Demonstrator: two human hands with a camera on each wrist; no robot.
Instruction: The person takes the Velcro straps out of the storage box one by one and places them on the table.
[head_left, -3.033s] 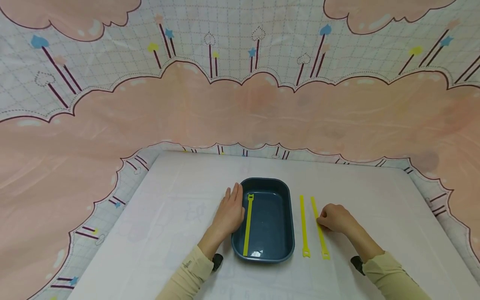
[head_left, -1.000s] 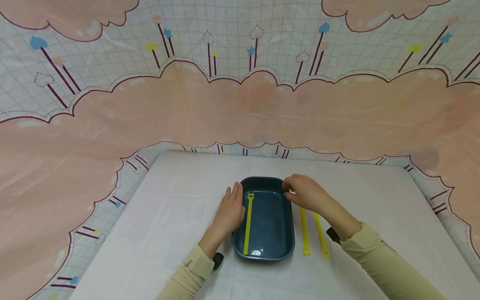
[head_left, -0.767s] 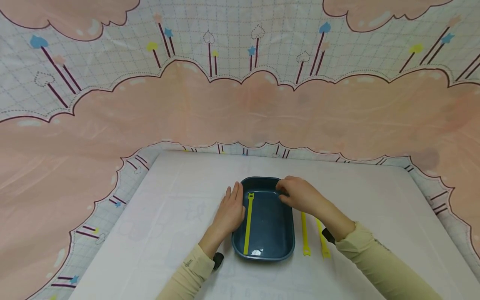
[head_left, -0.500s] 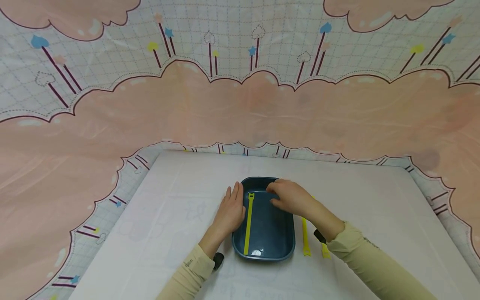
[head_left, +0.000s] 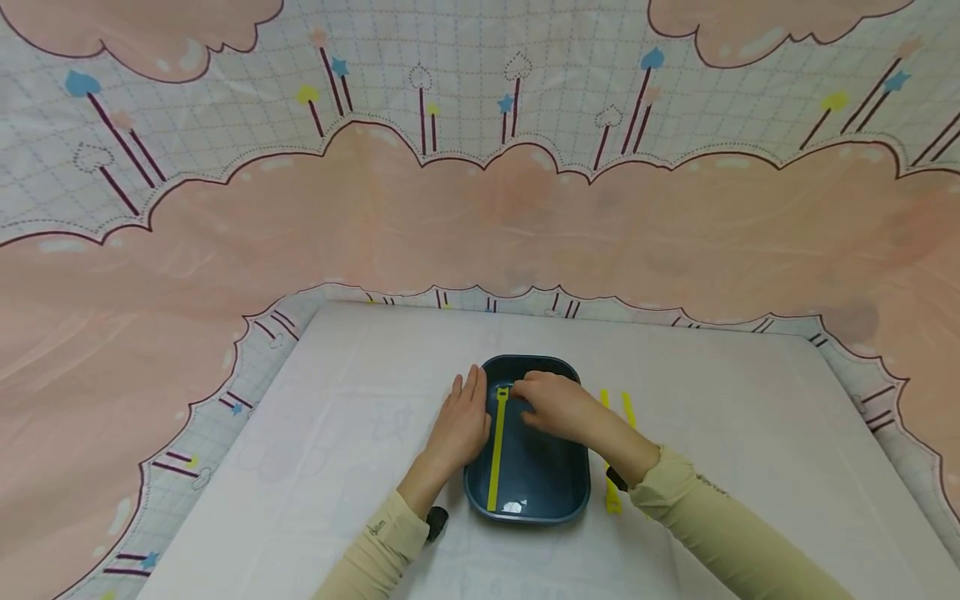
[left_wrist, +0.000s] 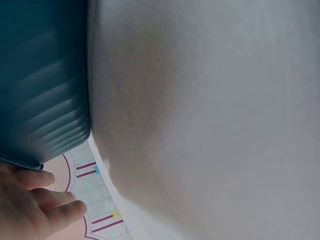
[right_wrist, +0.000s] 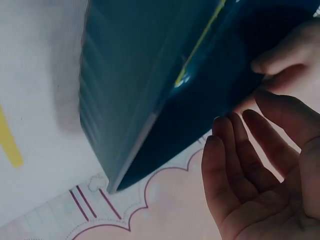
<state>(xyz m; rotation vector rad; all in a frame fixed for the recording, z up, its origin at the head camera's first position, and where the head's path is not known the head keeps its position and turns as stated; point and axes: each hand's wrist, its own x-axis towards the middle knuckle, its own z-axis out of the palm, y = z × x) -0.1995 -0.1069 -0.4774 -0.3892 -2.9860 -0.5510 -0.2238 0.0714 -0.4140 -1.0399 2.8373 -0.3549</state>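
Note:
A dark blue tray (head_left: 543,475) stands on the white table with one yellow cable strap (head_left: 497,458) lying along its left side, slotted end away from me. My left hand (head_left: 457,421) rests against the tray's left rim, fingers straight; in the left wrist view its fingers (left_wrist: 55,200) show beside the tray corner. Over the tray's far half, my right hand (head_left: 558,408) has its fingertips close to the strap's slotted end. The right wrist view shows this hand's fingers (right_wrist: 220,175) loosely bent and the thumb apart, with nothing seen between them.
Two more yellow straps, a nearer one (head_left: 613,502) and a farther one (head_left: 628,407), lie on the table right of the tray, partly hidden by my right forearm. A patterned pink and white cloth (head_left: 480,225) hangs behind the table.
My right hand has left the rightmost strap without lifting it, crossed the tray's right rim, and moved left towards the strap inside. My left hand has stayed at the rim.

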